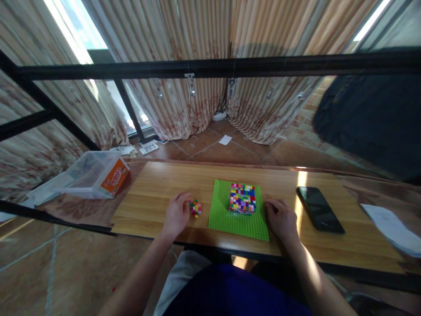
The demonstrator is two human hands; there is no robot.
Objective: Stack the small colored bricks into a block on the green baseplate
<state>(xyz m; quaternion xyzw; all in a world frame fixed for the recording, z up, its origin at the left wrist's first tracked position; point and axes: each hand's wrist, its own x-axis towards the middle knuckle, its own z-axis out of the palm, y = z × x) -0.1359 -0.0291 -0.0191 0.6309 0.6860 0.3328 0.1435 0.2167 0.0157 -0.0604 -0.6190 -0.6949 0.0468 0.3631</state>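
A block built of many small coloured toy bricks (pixel 242 199) stands on a green studded baseplate (pixel 220 215), toward its back right part. Left of the plate, a small heap of loose toy bricks (pixel 195 208) lies on the wood. My left hand (pixel 176 215) rests on the table against the left side of that heap, fingers bent but apart, with no brick visible in them. Just off the plate's right edge, my right hand (pixel 282 219) lies on the table with its fingers curled in. Whether a brick is inside those fingers is hidden.
A dark phone (pixel 319 210) lies right of my right hand, with white papers (pixel 394 226) beyond it. A clear plastic tub (pixel 95 173) with an orange label sits off the table's left end. A black metal rail (pixel 210 68) crosses in front of striped curtains (pixel 197 35).
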